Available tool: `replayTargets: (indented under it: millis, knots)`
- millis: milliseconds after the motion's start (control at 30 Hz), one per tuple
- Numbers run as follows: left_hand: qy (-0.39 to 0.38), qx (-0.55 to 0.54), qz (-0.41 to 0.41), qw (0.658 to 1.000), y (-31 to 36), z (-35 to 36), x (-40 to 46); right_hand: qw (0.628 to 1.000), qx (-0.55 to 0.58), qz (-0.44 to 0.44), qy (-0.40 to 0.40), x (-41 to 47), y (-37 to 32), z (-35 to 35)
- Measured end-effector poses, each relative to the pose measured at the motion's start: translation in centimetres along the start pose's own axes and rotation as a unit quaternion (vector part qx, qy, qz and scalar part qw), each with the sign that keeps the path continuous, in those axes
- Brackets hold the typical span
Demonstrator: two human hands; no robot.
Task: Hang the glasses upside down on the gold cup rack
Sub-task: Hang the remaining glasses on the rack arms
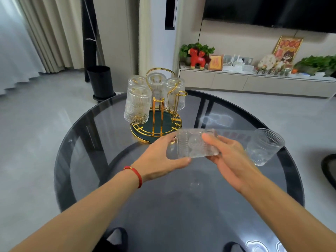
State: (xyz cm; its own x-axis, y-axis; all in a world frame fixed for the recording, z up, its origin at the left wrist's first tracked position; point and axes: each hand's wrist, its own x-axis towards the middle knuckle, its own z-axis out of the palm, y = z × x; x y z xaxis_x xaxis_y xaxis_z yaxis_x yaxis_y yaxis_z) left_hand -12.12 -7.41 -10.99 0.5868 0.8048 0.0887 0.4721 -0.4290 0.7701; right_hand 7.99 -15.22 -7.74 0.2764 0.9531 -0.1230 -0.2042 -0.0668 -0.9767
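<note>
Held glass (192, 143): on its side above the desk (181, 197) middle, just in front of the rack.
Left hand (160, 159): fingers clasp its left end.
Right hand (229, 157): fingers grip its right end, thumb on top.
Rack (158, 113): desk's far edge, four glasses (137, 105) hang upside down.
Spare glass (263, 146): upright, desk's right edge.

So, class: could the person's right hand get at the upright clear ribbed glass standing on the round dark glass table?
Probably yes: the upright glass stands just beside the right hand, nothing between, but that hand helps hold another glass.
</note>
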Motion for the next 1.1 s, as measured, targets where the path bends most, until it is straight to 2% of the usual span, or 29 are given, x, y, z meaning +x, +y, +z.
replayTargets:
  millis: [133,233,333,500,800,1100]
  knots:
    - [0.067,0.219,0.021,0.973,-1.6,0.7,0.5,0.977,-0.107,-0.125,0.135,1.2,-2.3,0.2]
    - [0.054,0.294,-0.009,0.954,-2.9,1.3,0.8,0.942,-0.194,-0.202,0.183,2.9,-5.6,1.7]
    - [0.063,0.339,-0.010,0.939,-3.9,1.8,1.0,0.915,-0.255,-0.247,0.191,5.0,-8.5,4.0]
    - [0.078,0.339,-0.015,0.938,-4.6,3.0,1.0,0.890,-0.309,-0.276,0.191,7.8,-9.7,7.1]
    - [0.085,0.347,-0.016,0.934,-5.0,3.5,1.1,0.842,-0.442,-0.285,0.120,10.6,-6.7,9.7]
    - [0.079,0.347,-0.027,0.934,-4.4,3.3,1.1,0.828,-0.454,-0.307,0.121,11.8,-3.7,8.6]
